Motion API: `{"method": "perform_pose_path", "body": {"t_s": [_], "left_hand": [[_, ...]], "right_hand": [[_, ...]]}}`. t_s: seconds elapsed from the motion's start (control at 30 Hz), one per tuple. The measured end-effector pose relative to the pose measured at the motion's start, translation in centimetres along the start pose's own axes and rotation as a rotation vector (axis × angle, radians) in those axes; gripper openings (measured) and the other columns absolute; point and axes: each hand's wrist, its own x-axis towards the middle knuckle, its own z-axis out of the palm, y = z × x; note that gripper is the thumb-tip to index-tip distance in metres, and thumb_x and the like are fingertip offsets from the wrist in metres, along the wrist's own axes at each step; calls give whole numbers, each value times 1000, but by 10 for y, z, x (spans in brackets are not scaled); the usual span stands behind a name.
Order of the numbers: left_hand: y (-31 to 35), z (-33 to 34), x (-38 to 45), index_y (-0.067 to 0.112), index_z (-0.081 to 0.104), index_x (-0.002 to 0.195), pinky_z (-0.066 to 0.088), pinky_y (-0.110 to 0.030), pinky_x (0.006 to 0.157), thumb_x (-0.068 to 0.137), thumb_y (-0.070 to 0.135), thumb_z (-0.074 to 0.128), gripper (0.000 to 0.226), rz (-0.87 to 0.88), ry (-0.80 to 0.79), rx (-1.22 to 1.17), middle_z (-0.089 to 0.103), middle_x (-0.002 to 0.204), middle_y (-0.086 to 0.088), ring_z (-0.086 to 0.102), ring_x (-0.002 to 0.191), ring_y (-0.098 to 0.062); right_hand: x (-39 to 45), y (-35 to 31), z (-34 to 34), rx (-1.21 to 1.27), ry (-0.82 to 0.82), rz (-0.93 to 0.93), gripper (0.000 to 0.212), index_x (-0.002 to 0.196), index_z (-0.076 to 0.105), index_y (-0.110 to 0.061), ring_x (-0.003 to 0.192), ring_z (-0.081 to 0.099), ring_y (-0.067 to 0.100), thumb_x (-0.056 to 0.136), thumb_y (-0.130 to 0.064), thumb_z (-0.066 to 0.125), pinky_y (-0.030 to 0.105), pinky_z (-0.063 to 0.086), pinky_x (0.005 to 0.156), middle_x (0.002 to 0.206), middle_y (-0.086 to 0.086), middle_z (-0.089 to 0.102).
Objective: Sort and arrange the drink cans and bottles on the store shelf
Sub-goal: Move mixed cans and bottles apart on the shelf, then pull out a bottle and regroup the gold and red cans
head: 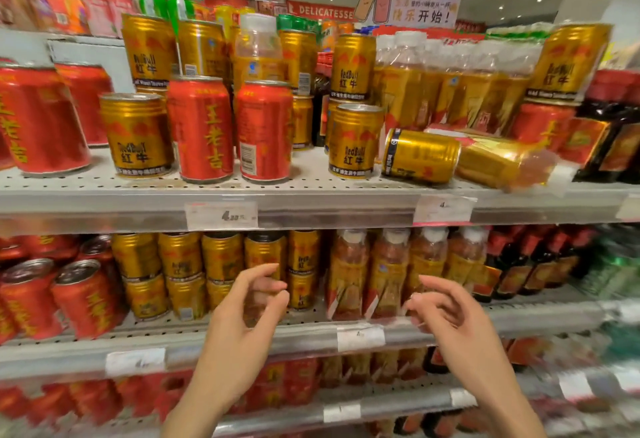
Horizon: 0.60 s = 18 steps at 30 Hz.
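On the upper shelf (311,192) red cans and gold cans stand mixed. Two tall red cans (202,128) stand at the front, with a gold can (136,134) to their left and another gold can (355,141) to their right. A further gold can (420,155) lies on its side, and beside it lies a toppled yellow bottle (502,166). My left hand (242,316) and my right hand (453,316) hover in front of the second shelf with loosely curled fingers. Neither hand holds anything.
Large red cans (38,119) stand at the upper left. Clear yellow bottles (450,88) fill the back right, with dark bottles (609,140) at the far right. The second shelf carries rows of red cans, gold cans (221,257) and bottles. Price tags (221,214) line the shelf edges.
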Motion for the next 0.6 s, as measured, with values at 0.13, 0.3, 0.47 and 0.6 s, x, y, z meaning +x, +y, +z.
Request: {"method": "perform_pose_path", "body": {"t_s": [0.13,0.3,0.47,0.6], "left_hand": [[18,61,-2,38,62,119,54,-30,87,91,31,66,29,-9,21,27,71,103,13,67,98,-9],[45,119,-3,37,62,119,57,-26,81,92,28,66,29,23,39,55,71,103,12,68,94,-10],[73,145,-2,36,61,120,55,-24,82,92,27,65,30,98,47,90,71,103,12,67,97,-11],[98,150,10,38,62,119,50,-13,79,92,25,66,30,203,69,177,70,104,15,66,97,-8]], "right_hand": [[21,16,-53,4,-30,-11,25,119,60,-30,85,72,14,94,-29,66,40,57,91,85,2,74],[44,27,-107,-3,-91,-25,25,118,60,-32,85,71,13,94,-28,68,32,59,83,88,-1,74],[58,26,-139,-24,-79,-97,26,118,62,-34,86,69,8,94,-29,69,27,59,81,91,-6,72],[64,11,-157,-82,4,-212,27,119,62,-33,90,66,0,93,-29,67,13,53,79,94,-18,70]]}}
